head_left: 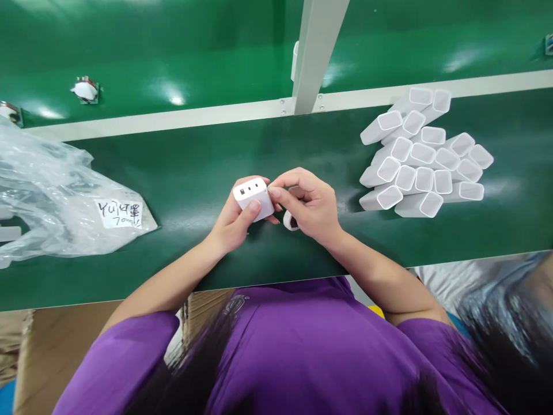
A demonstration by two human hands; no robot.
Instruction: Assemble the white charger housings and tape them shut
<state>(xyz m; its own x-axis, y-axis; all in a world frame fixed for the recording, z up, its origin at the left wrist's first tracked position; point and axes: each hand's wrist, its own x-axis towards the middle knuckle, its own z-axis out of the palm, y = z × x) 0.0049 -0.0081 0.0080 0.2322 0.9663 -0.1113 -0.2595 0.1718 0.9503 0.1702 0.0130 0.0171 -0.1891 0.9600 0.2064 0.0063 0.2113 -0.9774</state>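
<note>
My left hand [235, 222] is closed around a white charger housing [263, 210], thumb on its front face. The housing's end with several dark port openings [249, 188] is tilted up toward me. At its right upper edge, my right hand [309, 202] is closed, with thumb and forefinger pinched together against or very near the corner. Whatever lies between those fingertips is too small to make out. Below the right palm shows a white rounded piece with a dark hollow [290, 221], partly hidden by the hand; I cannot tell if the hand holds it.
Several white open-ended sleeves [423, 153] lie piled on the green table [194, 167] to the right. A clear plastic bag [73, 202] with a handwritten label is at left. A grey post [317, 57] and rail stand behind; beyond is a small circuit part [85, 90] on a green surface.
</note>
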